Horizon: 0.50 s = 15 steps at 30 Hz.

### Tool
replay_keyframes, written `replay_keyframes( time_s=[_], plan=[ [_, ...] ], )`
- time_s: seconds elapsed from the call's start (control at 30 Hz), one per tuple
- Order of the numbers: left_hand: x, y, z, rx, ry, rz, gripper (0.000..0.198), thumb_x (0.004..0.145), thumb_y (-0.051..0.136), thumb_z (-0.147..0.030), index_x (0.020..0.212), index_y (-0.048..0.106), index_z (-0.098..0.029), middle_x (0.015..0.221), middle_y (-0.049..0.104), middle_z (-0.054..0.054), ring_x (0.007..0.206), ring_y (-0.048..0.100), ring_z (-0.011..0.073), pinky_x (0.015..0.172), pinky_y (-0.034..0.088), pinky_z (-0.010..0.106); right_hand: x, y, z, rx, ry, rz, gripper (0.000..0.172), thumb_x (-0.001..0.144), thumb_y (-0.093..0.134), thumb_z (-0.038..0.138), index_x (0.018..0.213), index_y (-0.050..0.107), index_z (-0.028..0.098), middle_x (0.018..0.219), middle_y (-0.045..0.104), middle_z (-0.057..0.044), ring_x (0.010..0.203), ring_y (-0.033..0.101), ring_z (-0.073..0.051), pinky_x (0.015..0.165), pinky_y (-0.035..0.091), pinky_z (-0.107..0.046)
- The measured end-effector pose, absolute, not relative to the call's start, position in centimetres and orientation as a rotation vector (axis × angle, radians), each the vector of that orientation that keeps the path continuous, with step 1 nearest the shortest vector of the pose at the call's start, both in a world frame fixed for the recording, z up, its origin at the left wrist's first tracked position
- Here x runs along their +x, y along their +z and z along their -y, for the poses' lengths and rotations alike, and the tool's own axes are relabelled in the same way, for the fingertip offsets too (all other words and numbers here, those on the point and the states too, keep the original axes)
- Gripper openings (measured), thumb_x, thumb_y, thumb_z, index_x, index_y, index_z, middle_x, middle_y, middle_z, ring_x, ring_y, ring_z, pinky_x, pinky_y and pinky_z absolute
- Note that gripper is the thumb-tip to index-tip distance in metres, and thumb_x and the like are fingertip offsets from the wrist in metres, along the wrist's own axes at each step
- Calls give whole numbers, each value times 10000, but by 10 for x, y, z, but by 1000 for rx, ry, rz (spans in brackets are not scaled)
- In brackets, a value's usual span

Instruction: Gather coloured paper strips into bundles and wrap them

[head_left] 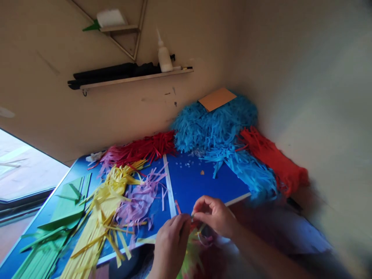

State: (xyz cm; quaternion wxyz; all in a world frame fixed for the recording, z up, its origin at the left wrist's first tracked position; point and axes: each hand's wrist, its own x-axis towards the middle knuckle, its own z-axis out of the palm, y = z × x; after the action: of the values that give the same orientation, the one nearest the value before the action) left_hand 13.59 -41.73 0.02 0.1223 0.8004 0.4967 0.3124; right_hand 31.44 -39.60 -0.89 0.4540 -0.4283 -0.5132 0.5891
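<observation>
My left hand (171, 242) and my right hand (215, 215) meet at the near edge of a blue table (192, 186). Both are closed in a pinch around a small bundle of mixed coloured paper strips (193, 248), yellow, green and pink, which hangs below the fingers. The fingertips of the two hands touch over its top. A short red strip (177, 206) lies on the table just beyond my left hand.
Piles of cut paper strips cover the table: green (55, 232) and yellow (101, 209) at left, pink (139, 197), red (142, 149) at the back, blue fringe (215, 128) and orange-red (273, 159) in the corner. A wall shelf (130, 79) holds a glue bottle (164, 56).
</observation>
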Motion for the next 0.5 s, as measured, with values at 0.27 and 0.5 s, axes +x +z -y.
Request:
replay_keyframes(
  time_s=[0.27,0.5],
  plan=[
    [134,0,425,2131,883,-1470,111,920,551,-342,944,611,-251,777,720,5,684,692,160,605,513,234,317,-3,403,-1146,1164,1538,78,750,628,136,800,637,195,749,668,21,714,621,-128,681,481,-223],
    [129,-1,432,2105,1012,-1454,111,921,546,-332,905,630,-262,785,712,10,709,685,167,641,518,247,320,-3,404,-1126,1239,1585,108,761,724,220,869,724,226,819,738,1,757,660,-163,666,487,-240]
  ],
)
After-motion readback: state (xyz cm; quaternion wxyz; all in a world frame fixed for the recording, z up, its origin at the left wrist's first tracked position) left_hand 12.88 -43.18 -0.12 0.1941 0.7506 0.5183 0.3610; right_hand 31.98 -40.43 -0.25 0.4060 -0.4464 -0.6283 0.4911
